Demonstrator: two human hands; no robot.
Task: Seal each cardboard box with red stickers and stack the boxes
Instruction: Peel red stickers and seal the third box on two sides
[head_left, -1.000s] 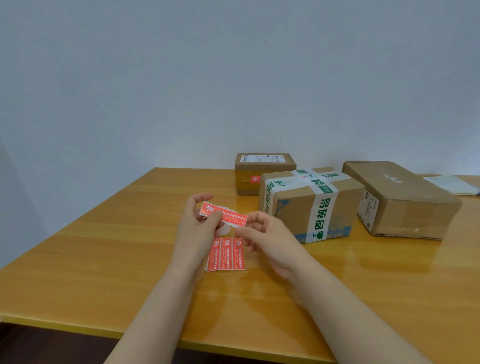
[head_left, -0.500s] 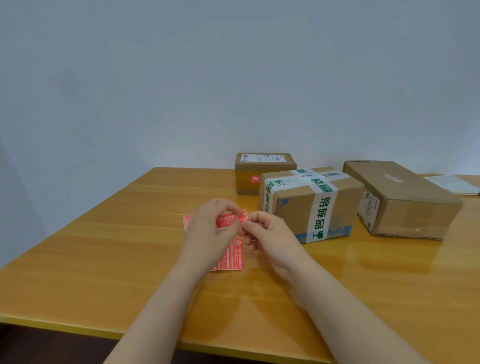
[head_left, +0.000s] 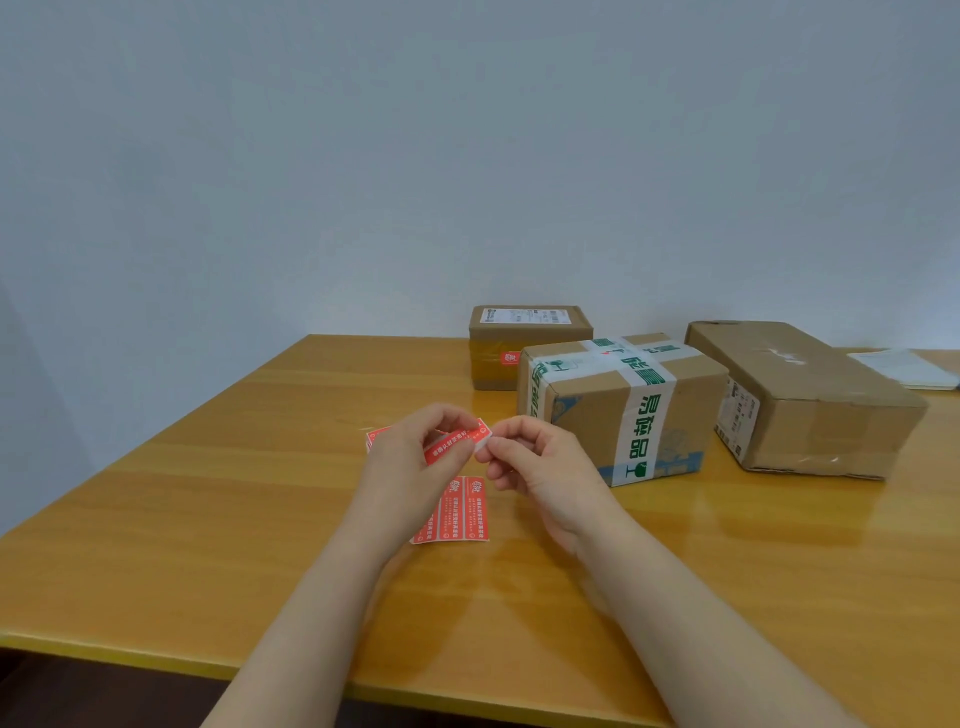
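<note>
Just above the table (head_left: 208, 493), a red sticker (head_left: 452, 446) is held up by both hands. It is pinched by the curled fingers and thumb of the left hand (head_left: 410, 462). Its white end is pinched between the thumb and first finger of the right hand (head_left: 540, 462). A sheet of stickers (head_left: 462, 512) is laid flat on the table, right under the hands. Three boxes are set further back. A taped box (head_left: 587, 415) with green and white bands is near the right hand. A small box (head_left: 524, 338) is behind it, and a long box (head_left: 810, 405) is off to the right.
</note>
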